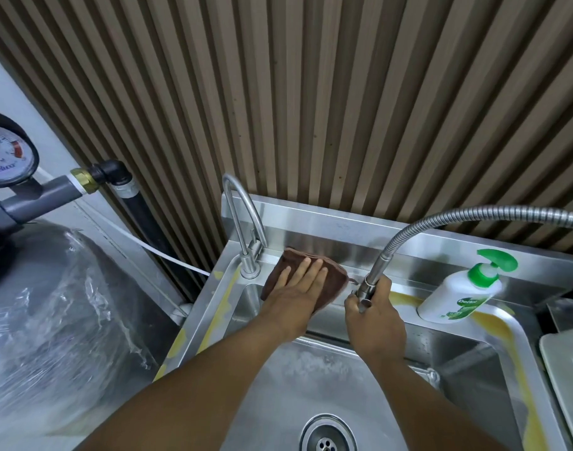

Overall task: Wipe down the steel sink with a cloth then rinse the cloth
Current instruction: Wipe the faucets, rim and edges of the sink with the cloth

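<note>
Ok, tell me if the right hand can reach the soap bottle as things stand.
Probably yes: the soap bottle stands just right of the right hand, nothing between them, but that hand grips the hose nozzle.

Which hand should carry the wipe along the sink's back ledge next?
Left. The left hand already lies flat on the brown cloth on the sink ledge. The right hand is busy gripping the spray head, probably holding it out of the way.
</note>
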A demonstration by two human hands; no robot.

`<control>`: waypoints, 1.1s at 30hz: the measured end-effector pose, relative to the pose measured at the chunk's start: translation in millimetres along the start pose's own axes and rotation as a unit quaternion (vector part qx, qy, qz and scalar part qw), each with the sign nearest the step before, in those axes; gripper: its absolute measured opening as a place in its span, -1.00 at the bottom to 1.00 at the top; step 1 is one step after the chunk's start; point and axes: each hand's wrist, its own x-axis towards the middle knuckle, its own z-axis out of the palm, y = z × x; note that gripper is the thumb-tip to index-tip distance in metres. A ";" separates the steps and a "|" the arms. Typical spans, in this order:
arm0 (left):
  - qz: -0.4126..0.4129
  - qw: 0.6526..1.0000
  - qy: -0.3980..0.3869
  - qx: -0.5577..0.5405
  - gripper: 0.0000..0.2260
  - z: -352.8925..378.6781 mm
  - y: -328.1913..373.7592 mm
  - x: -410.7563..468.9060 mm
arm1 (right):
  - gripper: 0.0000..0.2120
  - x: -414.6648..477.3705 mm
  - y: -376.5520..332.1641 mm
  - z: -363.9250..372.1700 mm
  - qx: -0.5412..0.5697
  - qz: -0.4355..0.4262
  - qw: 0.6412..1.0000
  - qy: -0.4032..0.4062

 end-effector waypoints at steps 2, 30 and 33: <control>-0.032 0.999 -0.005 0.010 -0.05 -0.1 -0.6 -1.5 | -0.71 0.0 -0.2 0.5 -0.002 0.001 1.000 0.005; -0.033 0.993 0.049 -0.098 -0.41 11.8 58.3 15.4 | -0.73 -0.2 -1.8 -1.2 0.004 0.009 1.000 0.008; 0.014 0.997 0.035 -0.060 -0.23 7.2 34.1 8.0 | -0.71 -0.4 -1.2 0.3 -0.006 0.002 1.000 0.012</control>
